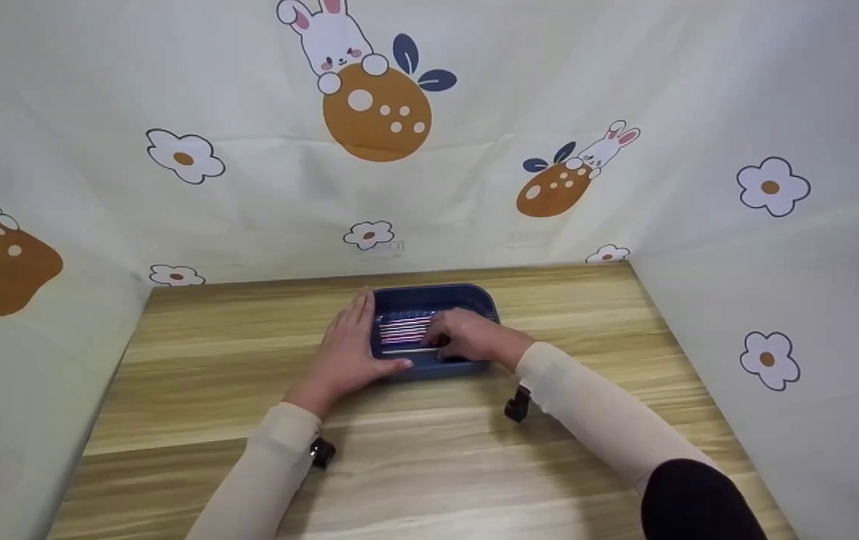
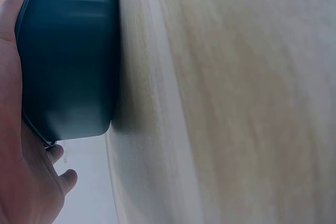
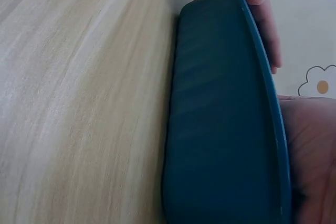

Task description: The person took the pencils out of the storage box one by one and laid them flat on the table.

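A dark blue plastic bin (image 1: 437, 367) with rounded corners stands on the table, its wall (image 3: 220, 114) filling the middle of the right wrist view. Several thin striped sticks (image 1: 403, 330) lie side by side in it, and one pale stick (image 1: 408, 350) lies apart, nearer the front wall. My left hand (image 1: 346, 352) grips the bin's left end, thumb over the front rim and fingers along the left side. My right hand (image 1: 467, 335) reaches inside with bent fingers at the sticks' right ends; I cannot tell whether it pinches one.
The wood-grain table (image 1: 429, 457) extends in front of the bin and to both sides. A pale printed cloth (image 1: 474, 195) with rabbits, oranges and flowers rises behind the table and along its sides.
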Available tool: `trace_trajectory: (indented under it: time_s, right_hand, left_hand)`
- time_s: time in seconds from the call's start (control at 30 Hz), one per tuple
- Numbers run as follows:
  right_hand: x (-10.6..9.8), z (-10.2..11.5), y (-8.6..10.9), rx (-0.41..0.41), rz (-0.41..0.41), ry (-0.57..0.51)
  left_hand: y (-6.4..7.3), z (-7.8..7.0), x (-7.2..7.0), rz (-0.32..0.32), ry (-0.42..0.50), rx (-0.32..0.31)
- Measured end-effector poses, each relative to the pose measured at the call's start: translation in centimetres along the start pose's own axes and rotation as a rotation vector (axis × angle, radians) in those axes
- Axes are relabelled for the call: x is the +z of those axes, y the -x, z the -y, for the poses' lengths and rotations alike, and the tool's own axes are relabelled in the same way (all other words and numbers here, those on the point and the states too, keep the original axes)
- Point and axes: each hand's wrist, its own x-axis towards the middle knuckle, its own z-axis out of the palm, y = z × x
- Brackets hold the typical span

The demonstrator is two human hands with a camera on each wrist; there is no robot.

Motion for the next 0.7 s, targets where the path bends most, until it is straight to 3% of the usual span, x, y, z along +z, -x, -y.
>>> trace_trajectory:
  time_s: [0.53, 0.7]
  right_hand:
    - [0.37, 0.05, -0.14, -0.026, -0.053, 0.035]
    - [0.35, 0.00, -0.10, -0.035, -0.064, 0.003]
  left_hand:
    - [0.11, -0.05, 0.09, -0.007, 0.016, -0.010]
    - [0.00, 0.03, 0.11, -0.002, 0.029, -0.015]
